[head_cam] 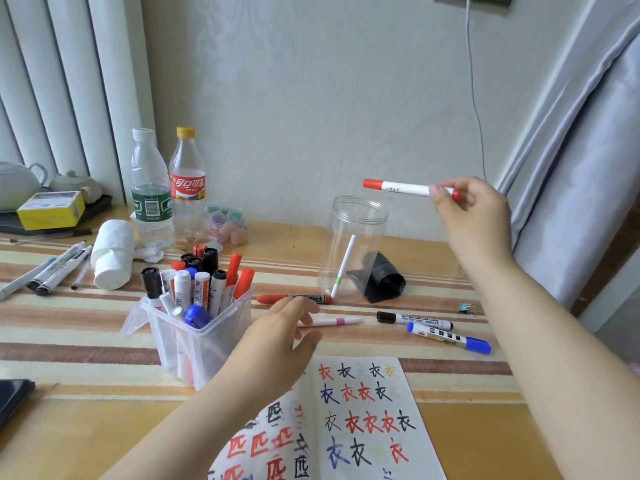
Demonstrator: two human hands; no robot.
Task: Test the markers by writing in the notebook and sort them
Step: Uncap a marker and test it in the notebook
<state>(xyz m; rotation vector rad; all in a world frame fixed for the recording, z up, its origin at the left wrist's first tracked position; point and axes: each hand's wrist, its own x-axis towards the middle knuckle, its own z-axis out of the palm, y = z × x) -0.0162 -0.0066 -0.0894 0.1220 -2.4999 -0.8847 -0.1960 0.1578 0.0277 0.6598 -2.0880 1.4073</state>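
Right fingertips (437, 192) pinched our red-capped marker (405, 188), level above the clear jar (356, 244) | right hand (474, 213) raised | left hand (280, 337) loose, fingers spread, holding nothing, over the pink marker (337, 321) | marker bin (201, 337) just left | notebook (363, 420) near us, open, covered with test characters.

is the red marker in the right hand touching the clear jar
Apart. The head view shows the red marker, held by the right hand, above the clear jar rim with wall visible between.
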